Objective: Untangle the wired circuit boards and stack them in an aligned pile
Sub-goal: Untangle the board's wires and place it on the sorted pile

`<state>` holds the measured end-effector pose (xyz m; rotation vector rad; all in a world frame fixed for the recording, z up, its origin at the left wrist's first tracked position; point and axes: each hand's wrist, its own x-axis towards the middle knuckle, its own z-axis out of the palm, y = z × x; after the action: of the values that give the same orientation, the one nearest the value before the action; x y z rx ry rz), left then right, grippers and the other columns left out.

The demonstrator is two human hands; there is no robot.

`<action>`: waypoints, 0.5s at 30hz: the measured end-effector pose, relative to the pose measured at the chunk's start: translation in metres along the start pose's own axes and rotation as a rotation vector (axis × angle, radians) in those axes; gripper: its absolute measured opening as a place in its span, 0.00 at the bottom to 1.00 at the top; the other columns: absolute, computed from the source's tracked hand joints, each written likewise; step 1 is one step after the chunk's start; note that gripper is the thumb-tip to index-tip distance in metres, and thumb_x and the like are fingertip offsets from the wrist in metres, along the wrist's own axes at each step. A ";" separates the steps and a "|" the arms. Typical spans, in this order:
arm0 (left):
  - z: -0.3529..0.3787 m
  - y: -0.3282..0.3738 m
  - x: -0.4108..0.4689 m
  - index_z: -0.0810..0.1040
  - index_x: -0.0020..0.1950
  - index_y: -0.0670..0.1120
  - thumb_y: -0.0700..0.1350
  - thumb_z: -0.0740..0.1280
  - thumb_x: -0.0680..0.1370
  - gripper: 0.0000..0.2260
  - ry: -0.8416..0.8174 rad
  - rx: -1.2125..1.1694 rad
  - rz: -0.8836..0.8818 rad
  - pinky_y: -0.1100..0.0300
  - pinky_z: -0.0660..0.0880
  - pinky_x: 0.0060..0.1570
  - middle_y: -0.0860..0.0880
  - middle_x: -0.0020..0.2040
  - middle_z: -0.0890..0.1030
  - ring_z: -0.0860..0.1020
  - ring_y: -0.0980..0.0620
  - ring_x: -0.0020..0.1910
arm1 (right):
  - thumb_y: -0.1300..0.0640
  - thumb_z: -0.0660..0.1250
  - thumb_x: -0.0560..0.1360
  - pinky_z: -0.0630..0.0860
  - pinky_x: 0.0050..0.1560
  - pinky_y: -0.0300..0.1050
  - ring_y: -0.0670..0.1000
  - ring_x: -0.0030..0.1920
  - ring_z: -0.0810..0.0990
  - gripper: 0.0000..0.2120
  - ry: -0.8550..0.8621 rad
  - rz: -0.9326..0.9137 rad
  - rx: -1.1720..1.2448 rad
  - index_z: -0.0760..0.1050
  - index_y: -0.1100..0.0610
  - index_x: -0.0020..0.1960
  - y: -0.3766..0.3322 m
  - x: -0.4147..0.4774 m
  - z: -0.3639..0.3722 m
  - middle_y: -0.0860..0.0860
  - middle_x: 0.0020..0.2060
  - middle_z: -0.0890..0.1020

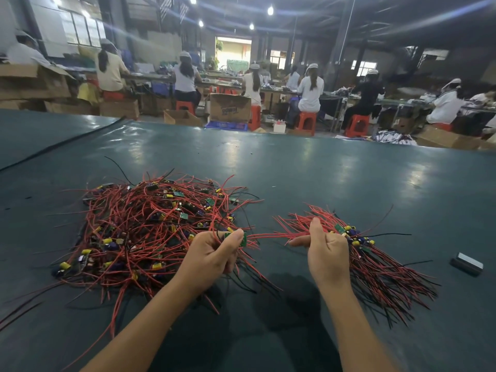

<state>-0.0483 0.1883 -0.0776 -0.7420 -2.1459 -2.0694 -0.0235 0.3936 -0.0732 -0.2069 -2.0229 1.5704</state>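
Observation:
A big tangled heap of small green circuit boards with red and black wires [150,224] lies on the dark green table [322,170], left of centre. My left hand [214,253] pinches one green board [241,238] at the heap's right edge, fingers curled. Red wires run from that board across to my right hand [326,253], which grips them between thumb and fingers. Behind and right of that hand lies an aligned pile of boards [354,236], its wires fanning out toward the lower right.
A small dark rectangular block [466,263] lies on the table at the far right. A black cable [61,143] crosses the table's far left. Beyond the table's far edge, several people sit on orange stools at workbenches among cardboard boxes.

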 end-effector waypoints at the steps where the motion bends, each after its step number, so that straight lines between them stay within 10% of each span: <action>1: 0.002 -0.001 -0.001 0.74 0.25 0.46 0.59 0.65 0.75 0.24 0.017 0.008 0.006 0.63 0.70 0.26 0.47 0.22 0.75 0.72 0.52 0.21 | 0.46 0.55 0.83 0.63 0.25 0.33 0.42 0.18 0.64 0.35 0.002 0.052 0.047 0.79 0.66 0.27 -0.001 -0.001 0.003 0.47 0.17 0.72; 5: 0.005 -0.003 -0.002 0.81 0.36 0.45 0.59 0.63 0.78 0.20 0.156 0.168 0.069 0.66 0.72 0.25 0.48 0.27 0.81 0.75 0.54 0.21 | 0.28 0.54 0.71 0.66 0.35 0.40 0.41 0.27 0.74 0.46 -0.003 0.185 0.059 0.76 0.75 0.36 -0.006 -0.004 0.010 0.48 0.22 0.78; 8: 0.008 0.002 -0.002 0.82 0.48 0.56 0.56 0.65 0.76 0.08 0.253 0.185 0.107 0.66 0.74 0.26 0.51 0.30 0.83 0.77 0.55 0.22 | 0.37 0.64 0.76 0.65 0.31 0.42 0.47 0.27 0.68 0.37 0.005 0.135 0.000 0.70 0.72 0.31 -0.011 -0.012 0.015 0.62 0.27 0.74; 10: 0.011 0.004 -0.004 0.81 0.52 0.58 0.52 0.68 0.76 0.06 0.292 0.181 0.177 0.65 0.75 0.27 0.51 0.32 0.83 0.78 0.56 0.24 | 0.47 0.70 0.76 0.68 0.32 0.39 0.46 0.28 0.69 0.22 -0.071 0.024 0.004 0.76 0.60 0.30 -0.015 -0.021 0.024 0.50 0.24 0.74; 12: 0.011 0.005 -0.007 0.81 0.55 0.57 0.47 0.70 0.76 0.10 0.331 0.227 0.232 0.64 0.78 0.30 0.55 0.33 0.84 0.80 0.56 0.27 | 0.51 0.74 0.74 0.72 0.36 0.34 0.43 0.33 0.76 0.07 -0.159 -0.080 0.064 0.84 0.54 0.48 -0.025 -0.035 0.035 0.45 0.33 0.81; 15: 0.010 0.009 -0.009 0.76 0.65 0.48 0.34 0.72 0.74 0.22 0.334 0.346 0.335 0.67 0.80 0.43 0.59 0.46 0.84 0.83 0.62 0.40 | 0.47 0.74 0.71 0.73 0.38 0.33 0.43 0.40 0.78 0.19 -0.295 -0.246 0.109 0.81 0.51 0.60 -0.034 -0.051 0.050 0.47 0.45 0.79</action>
<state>-0.0340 0.1951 -0.0734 -0.6096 -1.9579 -1.4849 0.0005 0.3182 -0.0666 0.3220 -2.0757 1.6201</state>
